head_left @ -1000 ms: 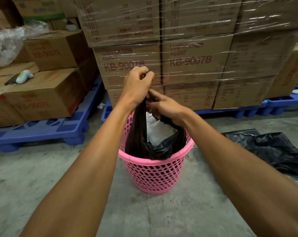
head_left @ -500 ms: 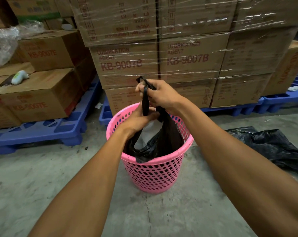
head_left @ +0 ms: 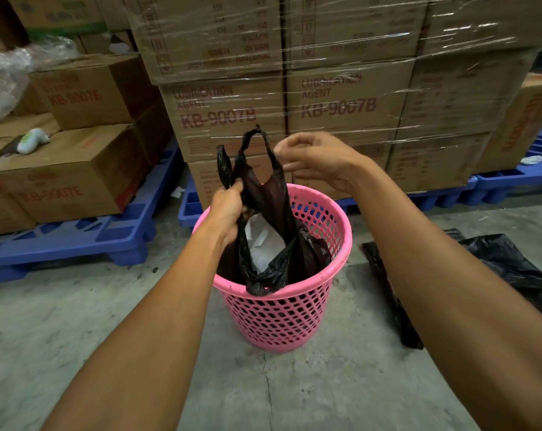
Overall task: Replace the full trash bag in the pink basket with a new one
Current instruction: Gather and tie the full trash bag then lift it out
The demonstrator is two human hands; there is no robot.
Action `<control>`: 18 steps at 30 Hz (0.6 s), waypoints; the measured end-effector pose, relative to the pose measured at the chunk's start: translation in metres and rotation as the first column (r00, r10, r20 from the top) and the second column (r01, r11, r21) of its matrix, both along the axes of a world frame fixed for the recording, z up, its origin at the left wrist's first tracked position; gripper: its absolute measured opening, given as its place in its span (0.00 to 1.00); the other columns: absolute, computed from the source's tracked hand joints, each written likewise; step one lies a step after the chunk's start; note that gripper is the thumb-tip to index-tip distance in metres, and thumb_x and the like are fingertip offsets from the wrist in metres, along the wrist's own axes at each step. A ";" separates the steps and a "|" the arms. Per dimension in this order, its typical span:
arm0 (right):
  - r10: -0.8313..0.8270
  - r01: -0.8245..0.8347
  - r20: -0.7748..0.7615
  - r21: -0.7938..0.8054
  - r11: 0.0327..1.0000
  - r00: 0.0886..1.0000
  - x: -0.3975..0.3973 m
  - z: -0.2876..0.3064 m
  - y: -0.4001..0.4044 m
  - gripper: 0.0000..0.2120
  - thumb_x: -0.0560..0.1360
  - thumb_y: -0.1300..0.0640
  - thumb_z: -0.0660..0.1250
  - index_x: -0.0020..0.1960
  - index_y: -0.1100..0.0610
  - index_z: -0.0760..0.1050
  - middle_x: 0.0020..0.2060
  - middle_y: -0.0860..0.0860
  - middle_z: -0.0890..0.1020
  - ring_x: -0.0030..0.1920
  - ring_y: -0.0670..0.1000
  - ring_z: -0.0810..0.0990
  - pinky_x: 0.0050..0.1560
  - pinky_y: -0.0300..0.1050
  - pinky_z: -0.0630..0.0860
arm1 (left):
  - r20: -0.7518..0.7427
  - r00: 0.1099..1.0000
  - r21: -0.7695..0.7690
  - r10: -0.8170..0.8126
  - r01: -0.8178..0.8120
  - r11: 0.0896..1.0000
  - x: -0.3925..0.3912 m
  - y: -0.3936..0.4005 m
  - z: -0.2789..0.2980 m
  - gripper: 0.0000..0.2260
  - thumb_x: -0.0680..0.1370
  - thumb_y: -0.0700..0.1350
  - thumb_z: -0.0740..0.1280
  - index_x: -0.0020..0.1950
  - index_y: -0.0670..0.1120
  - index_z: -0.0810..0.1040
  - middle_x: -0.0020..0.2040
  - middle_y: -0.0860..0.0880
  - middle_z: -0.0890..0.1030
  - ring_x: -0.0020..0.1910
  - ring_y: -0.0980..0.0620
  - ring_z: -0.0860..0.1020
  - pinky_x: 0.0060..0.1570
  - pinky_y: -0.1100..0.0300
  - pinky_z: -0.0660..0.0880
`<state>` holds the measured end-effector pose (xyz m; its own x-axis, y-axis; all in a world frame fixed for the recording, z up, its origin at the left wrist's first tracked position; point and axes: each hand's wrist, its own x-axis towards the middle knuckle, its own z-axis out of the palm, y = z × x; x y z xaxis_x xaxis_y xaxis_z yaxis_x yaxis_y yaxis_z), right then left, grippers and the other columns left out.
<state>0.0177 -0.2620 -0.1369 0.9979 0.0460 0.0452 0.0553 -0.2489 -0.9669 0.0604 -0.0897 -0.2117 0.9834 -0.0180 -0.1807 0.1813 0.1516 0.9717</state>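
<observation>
The pink basket point(head_left: 282, 315) stands on the concrete floor in front of me. A full black trash bag point(head_left: 263, 206) sits in it, with white waste point(head_left: 260, 244) showing through its open top. The bag's handles stick up above the rim. My left hand point(head_left: 229, 209) is shut on one side of the bag's top, over the basket's left rim. Just above and behind the basket hovers my right hand point(head_left: 316, 160), fingers apart, beside the tall handle loop and holding nothing. A second black bag point(head_left: 506, 269) lies flat on the floor to the right.
Shrink-wrapped cardboard boxes point(head_left: 294, 98) on blue pallets point(head_left: 76, 237) form a wall right behind the basket. More boxes are stacked at the left, with a white bottle point(head_left: 33, 140) on top of one. Bare concrete floor point(head_left: 263, 393) stretches in front of the basket.
My right hand has let go of the bag's handles and moved right. My left hand now holds the bag's top, and the handle loop stands loose.
</observation>
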 end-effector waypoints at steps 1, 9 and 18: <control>0.073 -0.075 -0.030 -0.066 0.995 0.997 -0.002 -0.008 0.001 0.12 0.74 0.53 0.73 0.56 0.51 0.77 0.51 0.44 0.83 0.53 0.46 0.82 0.53 0.36 0.76 | -0.003 1.000 0.005 -0.001 0.001 1.000 0.000 0.001 0.001 0.06 0.83 0.45 0.60 0.46 0.47 0.72 0.37 0.47 0.78 0.24 0.55 0.72 0.26 0.62 0.68; -0.003 0.022 0.072 -0.269 0.963 0.997 0.007 -0.087 0.039 0.14 0.82 0.56 0.62 0.63 0.62 0.77 0.58 0.57 0.82 0.54 0.48 0.77 0.63 0.47 0.73 | 0.173 0.972 0.269 -0.161 0.111 0.957 -0.008 -0.013 0.010 0.13 0.84 0.45 0.57 0.41 0.46 0.73 0.25 0.52 0.72 0.22 0.59 0.69 0.22 0.66 0.67; -0.494 0.501 -0.103 0.290 0.815 0.863 0.025 -0.098 0.021 0.16 0.82 0.51 0.58 0.38 0.54 0.71 0.30 0.49 0.78 0.32 0.49 0.77 0.42 0.45 0.75 | 0.150 0.966 0.312 -0.213 0.158 0.937 0.000 0.004 0.004 0.23 0.85 0.53 0.50 0.44 0.38 0.74 0.22 0.46 0.74 0.17 0.51 0.71 0.21 0.61 0.71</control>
<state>0.0431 -0.2408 -0.2346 0.8821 -0.4688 -0.0465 -0.0196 0.0621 -0.9979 0.0606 -0.0853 -0.2074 0.9840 -0.1758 -0.0281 -0.0016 -0.1667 0.9860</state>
